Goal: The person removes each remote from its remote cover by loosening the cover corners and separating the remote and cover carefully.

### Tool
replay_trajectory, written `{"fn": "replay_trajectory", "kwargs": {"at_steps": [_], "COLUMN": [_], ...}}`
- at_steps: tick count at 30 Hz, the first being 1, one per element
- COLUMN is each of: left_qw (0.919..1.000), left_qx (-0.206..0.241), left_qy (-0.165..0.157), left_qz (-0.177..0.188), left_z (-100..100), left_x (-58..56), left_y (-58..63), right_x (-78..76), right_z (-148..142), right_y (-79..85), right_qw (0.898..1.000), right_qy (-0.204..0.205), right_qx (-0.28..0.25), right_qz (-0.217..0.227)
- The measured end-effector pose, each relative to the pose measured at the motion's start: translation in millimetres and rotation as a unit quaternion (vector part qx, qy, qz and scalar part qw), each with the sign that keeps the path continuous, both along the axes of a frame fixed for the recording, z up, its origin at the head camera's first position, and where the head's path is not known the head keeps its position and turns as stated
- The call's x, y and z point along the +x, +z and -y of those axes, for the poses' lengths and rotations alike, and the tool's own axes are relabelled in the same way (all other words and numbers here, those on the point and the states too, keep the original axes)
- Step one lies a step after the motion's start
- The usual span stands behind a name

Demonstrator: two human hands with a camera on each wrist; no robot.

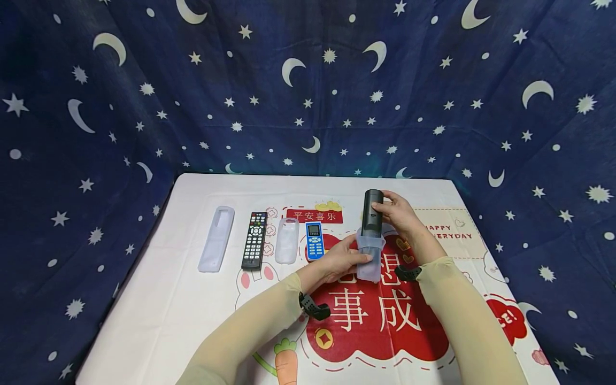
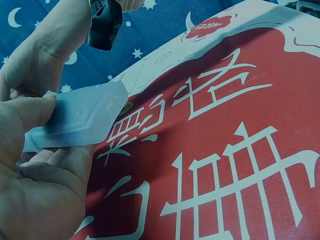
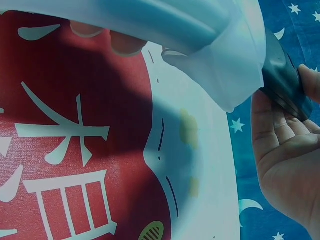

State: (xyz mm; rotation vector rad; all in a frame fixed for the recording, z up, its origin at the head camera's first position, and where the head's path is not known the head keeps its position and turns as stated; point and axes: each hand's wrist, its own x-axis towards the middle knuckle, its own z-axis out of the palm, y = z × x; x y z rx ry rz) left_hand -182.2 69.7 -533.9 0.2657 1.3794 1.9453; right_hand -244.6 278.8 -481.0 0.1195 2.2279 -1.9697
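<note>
A black remote control (image 1: 372, 220) stands partly inside a translucent silicone cover (image 1: 368, 270), its upper half sticking out. The cover's mouth is folded outward around the remote, as the right wrist view shows on the cover (image 3: 227, 70). My left hand (image 1: 343, 262) holds the cover from the left, thumb on its front; in the left wrist view the closed lower end of the cover (image 2: 95, 117) juts past my fingers. With my right hand (image 1: 400, 215) I grip the bare upper end of the remote (image 3: 282, 75), thumb on one side and fingers behind.
Left of my hands lie a small blue remote (image 1: 315, 241), a short translucent cover (image 1: 287, 240), a black remote with many buttons (image 1: 254, 240) and a long translucent cover (image 1: 216, 239). A printed cloth covers the table (image 1: 159, 321). Behind hangs a dark blue curtain (image 1: 337, 144).
</note>
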Motion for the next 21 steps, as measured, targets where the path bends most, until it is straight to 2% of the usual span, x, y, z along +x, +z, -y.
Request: {"fn": "replay_trajectory", "kwargs": {"at_steps": [21], "left_qw": [1.0], "left_qx": [0.006], "left_qy": [0.001], "left_qz": [0.002], "left_z": [-0.8], "left_x": [2.7], "left_y": [1.1], "right_x": [-2.5], "right_z": [-2.1], "right_y": [-0.7], "right_qw": [1.0], "right_qy": [-0.004], "right_qx": [-0.003], "right_qz": [0.002]}}
